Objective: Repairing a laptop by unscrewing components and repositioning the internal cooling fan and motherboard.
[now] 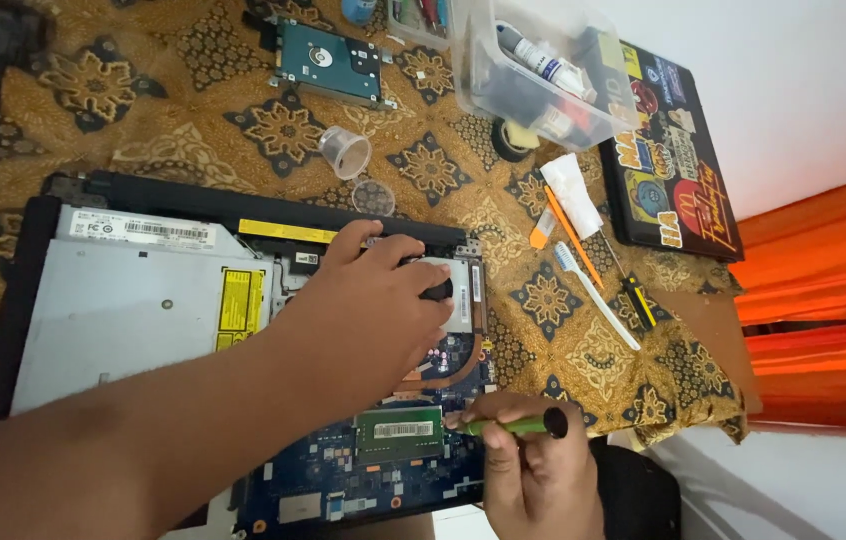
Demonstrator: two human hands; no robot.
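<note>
Seemingly right hand (533, 470) holds screwdriver (513, 426) at laptop (123, 300) edge.

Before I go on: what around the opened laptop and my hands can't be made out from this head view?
- Cooling fan: mostly covered by the left hand.
- Screwdriver tip: hidden behind the right hand fingers.
- Laptop near edge: cut off by the frame bottom.
- Clear bin contents: blurred, top cropped.
</note>
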